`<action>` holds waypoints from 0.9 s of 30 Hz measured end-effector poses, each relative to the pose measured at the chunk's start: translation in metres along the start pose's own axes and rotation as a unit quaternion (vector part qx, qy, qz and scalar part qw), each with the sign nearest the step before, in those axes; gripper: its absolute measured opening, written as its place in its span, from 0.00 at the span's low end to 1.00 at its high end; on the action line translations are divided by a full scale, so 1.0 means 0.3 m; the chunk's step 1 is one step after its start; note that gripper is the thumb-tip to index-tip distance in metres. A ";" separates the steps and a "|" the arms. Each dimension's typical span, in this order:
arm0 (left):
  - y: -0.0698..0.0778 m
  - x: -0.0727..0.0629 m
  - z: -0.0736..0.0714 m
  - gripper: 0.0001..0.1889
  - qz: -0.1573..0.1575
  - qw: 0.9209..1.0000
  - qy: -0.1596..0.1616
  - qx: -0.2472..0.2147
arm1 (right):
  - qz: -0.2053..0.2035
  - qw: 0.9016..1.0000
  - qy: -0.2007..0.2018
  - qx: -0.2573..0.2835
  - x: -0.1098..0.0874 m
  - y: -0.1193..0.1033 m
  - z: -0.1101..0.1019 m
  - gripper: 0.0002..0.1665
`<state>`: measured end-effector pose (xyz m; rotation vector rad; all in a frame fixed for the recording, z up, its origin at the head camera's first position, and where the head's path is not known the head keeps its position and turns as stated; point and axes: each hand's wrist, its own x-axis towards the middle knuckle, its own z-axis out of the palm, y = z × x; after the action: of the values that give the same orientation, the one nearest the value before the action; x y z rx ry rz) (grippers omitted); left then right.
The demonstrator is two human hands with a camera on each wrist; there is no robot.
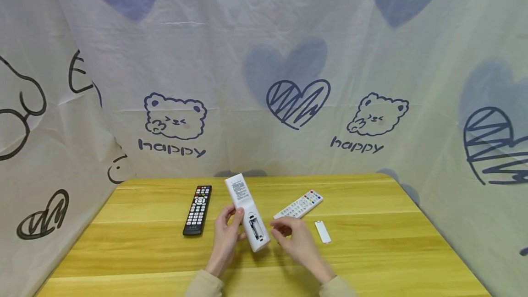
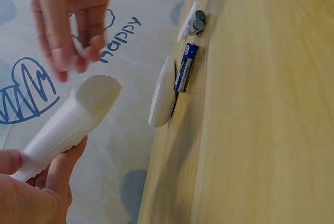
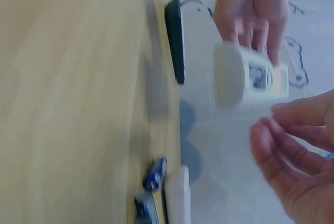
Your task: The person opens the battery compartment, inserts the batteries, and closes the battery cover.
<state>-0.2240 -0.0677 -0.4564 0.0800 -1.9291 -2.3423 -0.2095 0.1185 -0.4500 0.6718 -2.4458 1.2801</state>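
Note:
My left hand grips a white remote control raised above the table, its labelled back facing up. The battery compartment is uncovered, with something dark and silvery inside; I cannot tell whether it is a battery. Just right of the remote's lower end hovers my right hand, fingers loosely bent, with nothing visible between them. In the left wrist view a blue battery lies on the table beside a second white remote. Two grey-green batteries lie near the white battery cover. My right hand hides these batteries in the head view.
A black remote control lies on the left of the wooden table. The second white remote lies buttons up behind my right hand. A printed cloth hangs behind the table and along its sides.

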 end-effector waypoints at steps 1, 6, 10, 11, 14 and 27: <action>0.000 0.001 -0.001 0.22 0.000 1.000 0.000 0.002 | 0.012 1.000 -0.003 -0.009 0.002 0.007 -0.009 0.10; 0.003 0.006 -0.004 0.22 -0.002 1.000 -0.001 0.005 | 0.048 0.994 -0.036 -0.094 0.003 0.042 -0.040 0.11; 0.000 0.006 -0.005 0.22 -0.004 1.000 0.000 0.007 | 0.066 0.981 -0.084 -0.162 -0.008 0.053 -0.046 0.12; -0.001 0.005 -0.005 0.22 -0.004 1.000 0.000 0.008 | 0.070 0.978 -0.097 -0.174 -0.011 0.054 -0.045 0.13; -0.001 0.006 -0.005 0.22 -0.001 1.000 -0.002 0.009 | 0.071 0.965 -0.129 -0.217 -0.018 0.058 -0.039 0.18; 0.000 0.003 -0.005 0.23 -0.001 1.000 -0.009 0.011 | 0.007 0.926 -0.163 -0.340 -0.029 0.070 0.000 0.14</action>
<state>-0.2246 -0.0693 -0.4568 0.0625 -1.9631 -2.3308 -0.2133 0.1313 -0.4685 0.6966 -2.8952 0.2585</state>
